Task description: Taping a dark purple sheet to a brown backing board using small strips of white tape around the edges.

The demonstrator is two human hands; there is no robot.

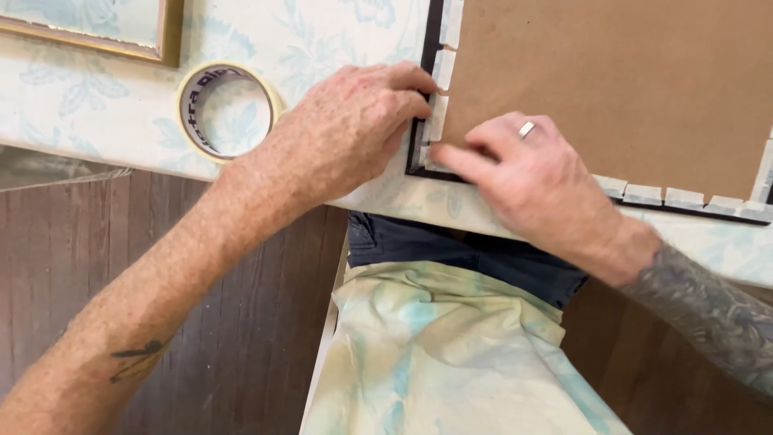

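Evenly and softly lit, bright, without glare on the brown backing board [612, 80]. Faint, short shadows only, just below the hands at the board's lower left corner. Sharp around the board; slightly soft toward the lower edge, well below it.

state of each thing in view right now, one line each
left hand: fingers pressing a tape piece at the frame corner
right hand: forefinger flat on the corner
dark frame: face down, backing board taped along edges
tape roll: lying flat, untouched
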